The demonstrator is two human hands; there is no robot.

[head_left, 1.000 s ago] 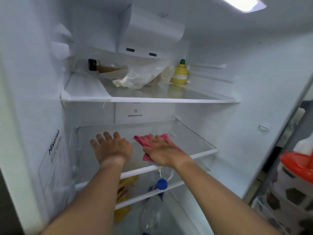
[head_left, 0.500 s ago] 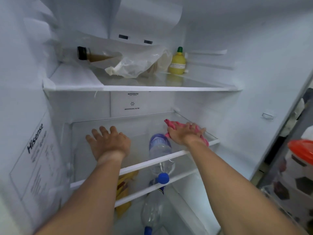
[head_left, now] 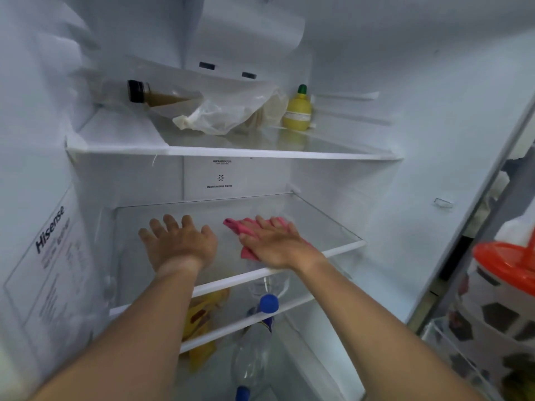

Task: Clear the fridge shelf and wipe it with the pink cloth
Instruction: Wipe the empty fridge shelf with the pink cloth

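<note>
The middle glass shelf [head_left: 327,227] of the fridge has nothing standing on it. My right hand [head_left: 278,244] lies flat on the pink cloth [head_left: 241,228], pressing it onto the glass near the shelf's middle; most of the cloth is hidden under the palm. My left hand [head_left: 179,241] rests flat on the left part of the same shelf, fingers spread, holding nothing.
The upper shelf [head_left: 231,153] carries a lying brown bottle [head_left: 153,94], a crumpled plastic bag [head_left: 228,111] and a yellow lemon-juice bottle [head_left: 298,110]. Below the glass lie a blue-capped water bottle [head_left: 260,328] and a yellow packet [head_left: 202,319]. A door bin at right holds an orange-lidded container [head_left: 503,261].
My right hand slid the pink cloth from the shelf's middle to its right edge, then back left to the middle. My left hand stayed put.
</note>
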